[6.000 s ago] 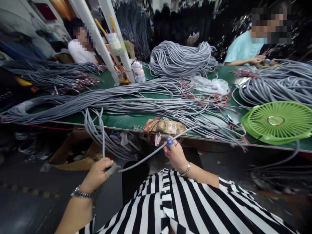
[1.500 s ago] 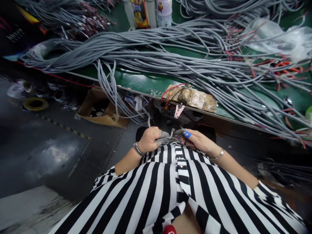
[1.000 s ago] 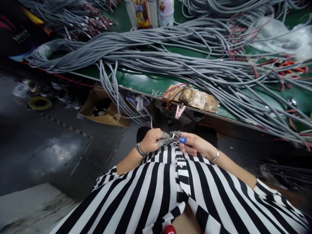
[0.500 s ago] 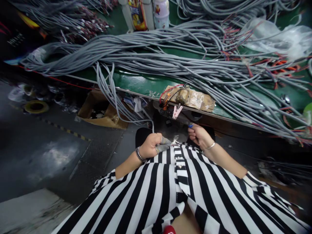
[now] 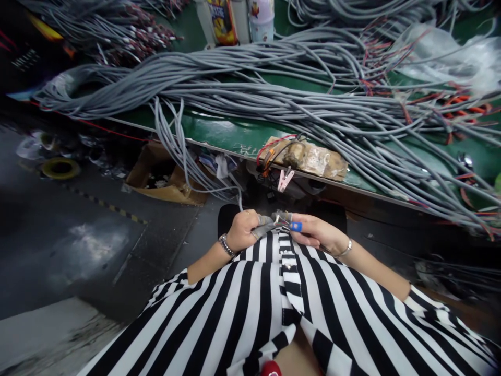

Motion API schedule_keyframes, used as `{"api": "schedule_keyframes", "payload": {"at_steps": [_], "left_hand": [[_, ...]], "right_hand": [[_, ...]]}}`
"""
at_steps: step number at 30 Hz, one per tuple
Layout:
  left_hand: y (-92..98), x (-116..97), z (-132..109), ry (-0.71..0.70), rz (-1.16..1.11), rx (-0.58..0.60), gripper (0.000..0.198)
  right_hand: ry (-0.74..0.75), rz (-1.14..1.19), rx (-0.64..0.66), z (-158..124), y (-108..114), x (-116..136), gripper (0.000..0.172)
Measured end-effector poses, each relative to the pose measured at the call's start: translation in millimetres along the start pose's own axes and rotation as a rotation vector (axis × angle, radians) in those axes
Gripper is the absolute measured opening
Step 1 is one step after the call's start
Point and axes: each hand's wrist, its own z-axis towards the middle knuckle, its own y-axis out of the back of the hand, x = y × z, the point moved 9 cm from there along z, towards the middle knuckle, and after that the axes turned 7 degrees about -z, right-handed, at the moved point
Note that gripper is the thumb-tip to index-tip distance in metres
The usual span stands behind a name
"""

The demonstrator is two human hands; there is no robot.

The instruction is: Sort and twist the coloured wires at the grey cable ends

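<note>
Close to the striped shirt, my left hand (image 5: 246, 230) pinches the end of a grey cable (image 5: 240, 198) that hangs from the table edge. Grey coverings wrap its thumb and finger. My right hand (image 5: 313, 230) meets it at the cable's tip, with a blue band (image 5: 296, 226) on one finger and grey on another. Thin wires (image 5: 281, 221) show between the two hands; my right fingertips are closed around them. Small details at the tips are too tiny to tell.
Bundles of grey cable (image 5: 235, 99) lie across the green table (image 5: 211, 130). A taped cardboard piece (image 5: 317, 159) and a pink clip (image 5: 286, 179) are at its front edge. An open cardboard box (image 5: 164, 193) and a yellow roll (image 5: 60, 168) are below left.
My right hand has moved left and down to meet my left hand at the wires. My left hand has barely moved.
</note>
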Motion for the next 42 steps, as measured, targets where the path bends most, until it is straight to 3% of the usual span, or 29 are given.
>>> {"api": "schedule_keyframes", "payload": {"at_steps": [5,14,20,26,29,31,33,35,38,40,42], "left_hand": [[-3.4,2.9,-1.1,0.027,0.021,0.028,0.025],[-6.9,3.9,0.2,0.039,0.039,0.051,0.028],[-7.2,7.0,-2.1,0.038,0.052,0.055,0.027],[-10.4,18.1,-5.1,0.118,0.041,0.057,0.028],[-5.8,4.5,-2.1,0.086,-0.075,0.050,0.026],[-3.9,-8.6,-1.5,0.061,-0.223,0.088,0.024],[-3.6,-10.6,-4.3,0.138,-0.356,0.124,0.024],[0.2,5.8,-12.0,0.345,-0.473,0.043,0.025],[3.6,39.2,-32.5,0.656,-0.676,-0.213,0.030],[-1.7,50.2,-39.9,0.739,-0.775,-0.298,0.032],[-8.9,54.2,-41.4,0.776,-0.815,-0.302,0.033]], "right_hand": [[-0.039,0.032,-0.051,3.4,6.4,-8.3,0.042],[-0.018,0.005,-0.017,2.0,4.5,-6.8,0.040],[-0.020,0.083,-0.137,9.1,14.4,-13.7,0.028],[-0.014,0.026,-0.255,21.9,20.8,-18.4,0.029],[0.018,-0.085,-0.478,23.8,55.8,-17.8,0.024],[0.034,-0.147,-0.871,3.2,101.3,-16.7,0.018],[0.038,-0.174,-0.960,-7.9,120.9,-19.3,0.015],[0.035,-0.219,-0.914,-13.3,121.9,-22.0,0.014],[0.032,-0.334,-0.500,-2.6,76.8,-21.7,0.028],[0.050,-0.300,-0.302,-1.0,43.2,-14.7,0.043],[0.062,-0.229,-0.183,0.1,17.9,-2.9,0.051]]}}
